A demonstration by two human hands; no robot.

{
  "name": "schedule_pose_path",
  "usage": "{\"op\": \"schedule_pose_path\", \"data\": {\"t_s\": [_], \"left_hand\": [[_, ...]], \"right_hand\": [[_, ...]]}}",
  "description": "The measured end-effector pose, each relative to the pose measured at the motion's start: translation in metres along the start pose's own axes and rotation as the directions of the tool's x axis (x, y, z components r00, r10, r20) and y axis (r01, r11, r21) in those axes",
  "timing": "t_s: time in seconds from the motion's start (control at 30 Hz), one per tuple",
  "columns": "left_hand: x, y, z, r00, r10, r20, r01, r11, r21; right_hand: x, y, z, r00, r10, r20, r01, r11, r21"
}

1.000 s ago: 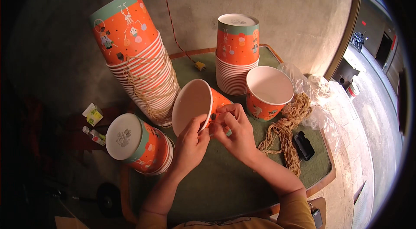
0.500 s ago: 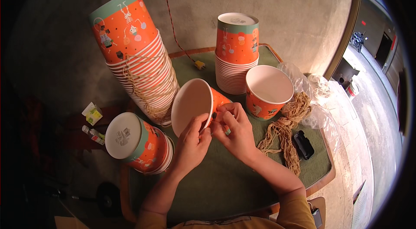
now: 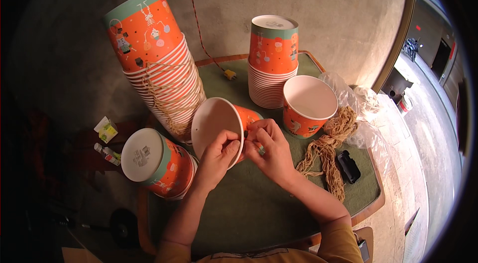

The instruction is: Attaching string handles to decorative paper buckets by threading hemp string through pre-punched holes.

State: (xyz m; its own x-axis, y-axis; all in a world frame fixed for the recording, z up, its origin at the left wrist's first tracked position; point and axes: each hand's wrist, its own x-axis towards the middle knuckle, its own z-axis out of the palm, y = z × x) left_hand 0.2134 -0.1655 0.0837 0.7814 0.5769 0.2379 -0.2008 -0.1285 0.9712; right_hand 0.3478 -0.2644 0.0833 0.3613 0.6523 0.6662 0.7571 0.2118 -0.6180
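Observation:
A paper bucket (image 3: 211, 123), white inside and printed orange outside, lies tilted with its mouth toward the left. My left hand (image 3: 216, 158) grips its near rim, fingers reaching inside the mouth. A small dark spot, perhaps a hole, shows on the inner wall. Against the outer wall, just beside the rim, the fingers of my right hand (image 3: 270, 151) are pinched together; what they hold is hidden or too small to name. Right of this hand, a bundle of tan cord (image 3: 331, 146) lies on the green-topped table (image 3: 234, 228).
A tall, cord-wrapped bucket stack (image 3: 152, 34) leans at the left, with a shorter stack (image 3: 154, 163) in front. Another stack (image 3: 274, 49) stands at the back, near an upright bucket (image 3: 309, 98). A black case (image 3: 348, 167) and clear plastic bag (image 3: 373, 138) lie at the right.
The bucket's mouth has shifted slightly left and down, turning more of its inside into view. My left fingers have moved further over the rim into it. My right hand has barely moved.

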Motion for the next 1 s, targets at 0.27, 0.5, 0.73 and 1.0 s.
{"op": "schedule_pose_path", "data": {"t_s": [0.27, 0.5, 0.73, 1.0], "left_hand": [[0.004, -0.017, 0.006, 0.992, 0.101, -0.075, -0.095, 0.992, 0.083], [-0.003, -0.024, 0.021, 0.991, 0.13, -0.024, -0.122, 0.971, 0.205], [-0.01, -0.019, 0.034, 0.982, 0.182, 0.047, -0.187, 0.932, 0.309], [-0.02, -0.042, 0.058, 0.999, 0.014, 0.038, -0.026, 0.95, 0.312]], "right_hand": [[-0.002, -0.005, 0.0, 0.997, 0.021, 0.073, -0.025, 0.998, 0.057], [0.004, -0.01, -0.025, 0.967, 0.13, 0.22, -0.114, 0.99, -0.084], [-0.016, -0.015, -0.042, 0.951, 0.284, 0.125, -0.204, 0.876, -0.436], [-0.085, 0.032, -0.033, 0.785, 0.575, 0.231, -0.55, 0.818, -0.168]]}}
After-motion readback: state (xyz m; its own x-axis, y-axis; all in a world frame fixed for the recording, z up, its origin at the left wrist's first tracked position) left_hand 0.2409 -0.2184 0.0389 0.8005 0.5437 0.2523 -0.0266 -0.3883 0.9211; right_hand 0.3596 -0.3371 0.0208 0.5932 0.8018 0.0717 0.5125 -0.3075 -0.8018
